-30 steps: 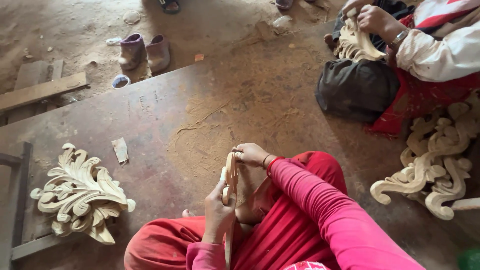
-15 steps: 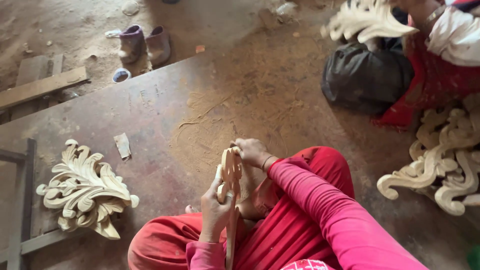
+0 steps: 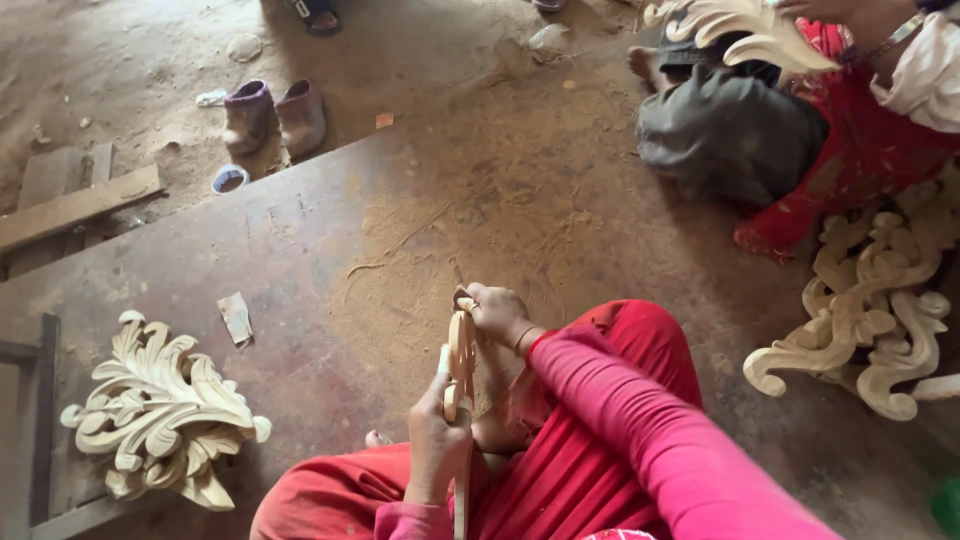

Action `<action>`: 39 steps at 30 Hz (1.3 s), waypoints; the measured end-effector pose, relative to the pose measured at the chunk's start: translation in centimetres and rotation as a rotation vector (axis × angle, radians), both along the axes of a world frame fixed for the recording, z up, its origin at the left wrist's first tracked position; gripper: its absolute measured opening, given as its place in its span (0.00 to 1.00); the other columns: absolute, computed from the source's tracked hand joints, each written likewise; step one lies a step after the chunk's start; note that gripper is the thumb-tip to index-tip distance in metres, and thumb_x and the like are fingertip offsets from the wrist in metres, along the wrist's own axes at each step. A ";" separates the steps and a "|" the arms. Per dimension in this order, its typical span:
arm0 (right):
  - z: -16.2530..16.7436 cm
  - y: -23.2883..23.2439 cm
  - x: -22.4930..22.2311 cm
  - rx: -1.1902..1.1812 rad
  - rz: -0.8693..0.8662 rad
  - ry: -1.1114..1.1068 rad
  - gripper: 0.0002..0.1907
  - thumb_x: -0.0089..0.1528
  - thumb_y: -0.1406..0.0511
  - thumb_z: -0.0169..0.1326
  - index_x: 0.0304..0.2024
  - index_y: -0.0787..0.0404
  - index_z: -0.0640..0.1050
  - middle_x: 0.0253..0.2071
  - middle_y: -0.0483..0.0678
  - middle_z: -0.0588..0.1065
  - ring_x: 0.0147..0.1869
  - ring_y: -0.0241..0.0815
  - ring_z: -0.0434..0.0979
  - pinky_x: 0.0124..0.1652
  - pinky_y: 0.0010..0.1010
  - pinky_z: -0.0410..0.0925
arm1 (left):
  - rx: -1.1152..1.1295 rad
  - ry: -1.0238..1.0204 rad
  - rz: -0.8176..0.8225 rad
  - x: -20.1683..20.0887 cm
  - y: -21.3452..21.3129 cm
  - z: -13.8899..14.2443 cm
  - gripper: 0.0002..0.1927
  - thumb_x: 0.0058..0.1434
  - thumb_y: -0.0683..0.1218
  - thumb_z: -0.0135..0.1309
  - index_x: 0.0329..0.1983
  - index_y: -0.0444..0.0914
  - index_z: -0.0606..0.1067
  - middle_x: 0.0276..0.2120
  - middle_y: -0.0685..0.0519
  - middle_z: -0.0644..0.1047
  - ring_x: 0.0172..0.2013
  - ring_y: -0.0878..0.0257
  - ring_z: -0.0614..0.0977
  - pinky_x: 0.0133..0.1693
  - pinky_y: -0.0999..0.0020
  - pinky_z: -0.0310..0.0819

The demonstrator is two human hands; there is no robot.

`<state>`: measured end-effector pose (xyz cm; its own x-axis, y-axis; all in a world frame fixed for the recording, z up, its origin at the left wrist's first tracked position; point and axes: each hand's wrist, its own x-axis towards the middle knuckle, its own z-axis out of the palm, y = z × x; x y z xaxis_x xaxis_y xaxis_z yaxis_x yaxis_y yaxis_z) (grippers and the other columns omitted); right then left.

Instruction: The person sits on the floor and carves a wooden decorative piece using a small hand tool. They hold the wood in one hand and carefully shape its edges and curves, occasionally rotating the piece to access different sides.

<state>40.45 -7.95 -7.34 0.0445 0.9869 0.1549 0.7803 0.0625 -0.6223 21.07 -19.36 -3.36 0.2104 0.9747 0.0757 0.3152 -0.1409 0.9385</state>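
I sit on a dusty board floor in red clothes with a pink sleeve. A pale carved wooden piece (image 3: 461, 360) stands on edge between my knees. My left hand (image 3: 437, 443) grips its near lower part. My right hand (image 3: 497, 312) is closed over its far top edge, with what looks like a small scrap of sandpaper at the fingertips. Fine sawdust (image 3: 420, 250) lies spread on the floor just beyond the piece.
A leaf-shaped wood carving (image 3: 160, 415) lies at my left, a sandpaper scrap (image 3: 237, 318) beyond it. More scroll carvings (image 3: 870, 310) pile at the right. Another seated person (image 3: 800, 120) holds a carving (image 3: 740, 28) at top right. Shoes (image 3: 274, 115) and planks (image 3: 75, 205) lie far left.
The view has shifted slightly. My hands stay on the carved piece with small movement of the right hand. The other person has lifted their carving higher.
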 end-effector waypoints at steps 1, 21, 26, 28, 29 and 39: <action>-0.3 -0.5 -0.5 0.024 -0.093 0.011 0.13 0.68 0.53 0.51 0.45 0.52 0.79 0.39 0.53 0.81 0.46 0.56 0.81 0.45 0.47 0.72 | 0.003 -0.021 0.009 -0.1 0.0 -0.1 0.25 0.57 0.37 0.53 0.61 0.34 0.75 0.26 0.47 0.80 0.24 0.66 0.77 0.28 0.68 0.73; 1.0 1.0 0.6 -0.148 0.224 -0.023 0.11 0.62 0.58 0.51 0.43 0.49 0.81 0.38 0.50 0.82 0.43 0.52 0.82 0.43 0.46 0.73 | 0.102 0.008 0.001 0.0 -0.2 0.0 0.30 0.57 0.36 0.54 0.66 0.35 0.70 0.30 0.48 0.82 0.26 0.67 0.80 0.31 0.70 0.76; -1.3 -0.3 -1.1 0.117 0.031 -0.029 0.12 0.65 0.58 0.50 0.49 0.47 0.80 0.40 0.52 0.81 0.43 0.56 0.81 0.41 0.48 0.72 | 0.068 -0.034 0.023 -0.5 -0.1 -1.4 0.33 0.56 0.36 0.52 0.69 0.35 0.69 0.29 0.51 0.80 0.27 0.70 0.75 0.30 0.70 0.74; -3.0 -0.9 -1.8 0.165 -0.012 -0.042 0.13 0.66 0.58 0.50 0.51 0.47 0.79 0.39 0.53 0.81 0.42 0.57 0.80 0.40 0.49 0.72 | 0.189 -0.042 0.015 -0.9 -0.3 -1.8 0.31 0.55 0.35 0.54 0.65 0.32 0.71 0.31 0.51 0.79 0.30 0.71 0.76 0.33 0.72 0.75; -3.4 -0.9 -1.7 0.189 -0.005 -0.047 0.15 0.65 0.57 0.50 0.52 0.48 0.80 0.40 0.54 0.81 0.41 0.57 0.80 0.40 0.49 0.71 | 0.159 -0.069 0.002 -1.1 -0.4 -1.9 0.27 0.57 0.35 0.55 0.63 0.32 0.73 0.32 0.51 0.80 0.31 0.70 0.77 0.34 0.72 0.76; -3.1 0.0 -1.2 0.031 -0.045 0.012 0.13 0.69 0.53 0.51 0.42 0.53 0.77 0.37 0.52 0.81 0.43 0.58 0.81 0.42 0.50 0.70 | 0.102 -0.069 -0.051 -0.8 -1.8 1.2 0.34 0.61 0.36 0.54 0.73 0.32 0.64 0.48 0.50 0.82 0.43 0.68 0.81 0.45 0.74 0.76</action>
<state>39.24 -7.97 -10.43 0.0911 0.9786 0.1844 0.7752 0.0465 -0.6299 20.29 -21.14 -2.19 0.2504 0.9492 0.1903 0.2403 -0.2514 0.9376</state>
